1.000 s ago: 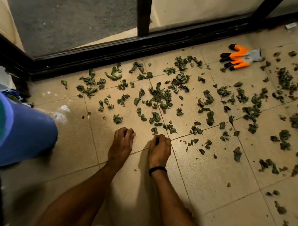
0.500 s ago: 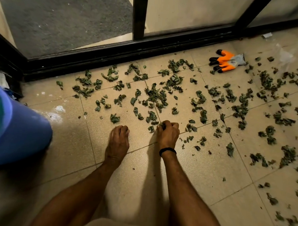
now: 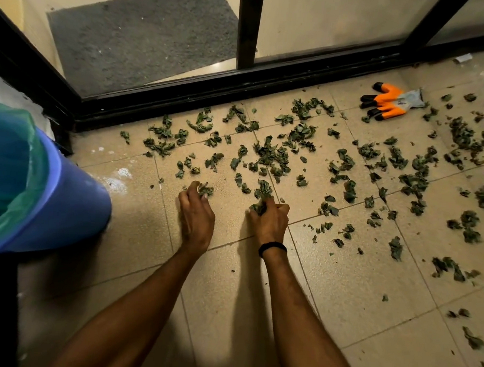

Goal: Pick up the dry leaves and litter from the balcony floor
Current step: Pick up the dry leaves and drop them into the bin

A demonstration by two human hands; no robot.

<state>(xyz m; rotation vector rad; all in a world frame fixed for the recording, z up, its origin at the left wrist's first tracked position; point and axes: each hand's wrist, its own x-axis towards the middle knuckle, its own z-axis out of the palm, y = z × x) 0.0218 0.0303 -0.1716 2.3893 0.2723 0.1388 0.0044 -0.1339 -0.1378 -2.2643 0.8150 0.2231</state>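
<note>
The dry leaves (image 3: 269,156) lie scattered over the tiled floor (image 3: 341,298), all to the right of the blue bin (image 3: 68,203). The right hand (image 3: 269,220), the farther one from the bin, is clenched around a clump of leaves. The left hand (image 3: 196,209), nearer to the bin, curls its fingers over a few leaves. An orange glove (image 3: 386,102) lies far right of the bin.
</note>
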